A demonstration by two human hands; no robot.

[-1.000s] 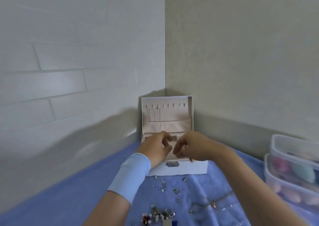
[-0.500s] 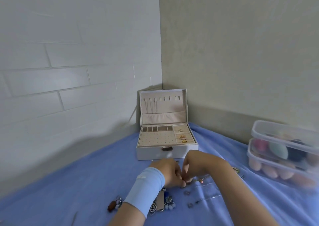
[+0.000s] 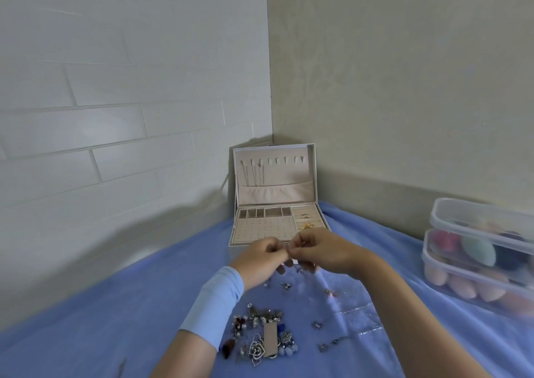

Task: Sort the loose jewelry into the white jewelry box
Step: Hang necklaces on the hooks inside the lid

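**Item 1: white jewelry box** (image 3: 235,250). Stands on the far middle of the blue cloth (image 3: 115,305), in the corner where the two walls meet. The lid (image 3: 274,172) is open and upright, and thin chains (image 3: 254,172) hang from the hooks on its left side. The base has a row of small compartments at the far edge and a perforated panel (image 3: 264,229) below them. Ring rolls on the right carry a few gold pieces (image 3: 306,224).

**Item 2: left hand** (image 3: 263,257). Raised just in front of the box's near wall, fingers curled, fingertips meeting those of the other hand. A light-blue sleeve (image 3: 213,302) covers the forearm.

**Item 3: right hand** (image 3: 320,252). Level with the left, fingers curled inward, thumb and forefinger pressed together. Whether either hand pinches a piece cannot be told, as anything between the fingertips is too small to make out.

**Item 4: loose jewelry** (image 3: 260,337). A tangled heap on the cloth, near the person and under the left forearm. It includes beaded and silver-toned pieces around a small tan card. Single small pieces (image 3: 286,284) are scattered between the heap and the hands, and to the right of the heap.

**Item 5: plastic containers** (image 3: 479,250). Two clear containers, stacked at the right edge and well apart from the box, holding rounded items in pink, teal and dark colours.
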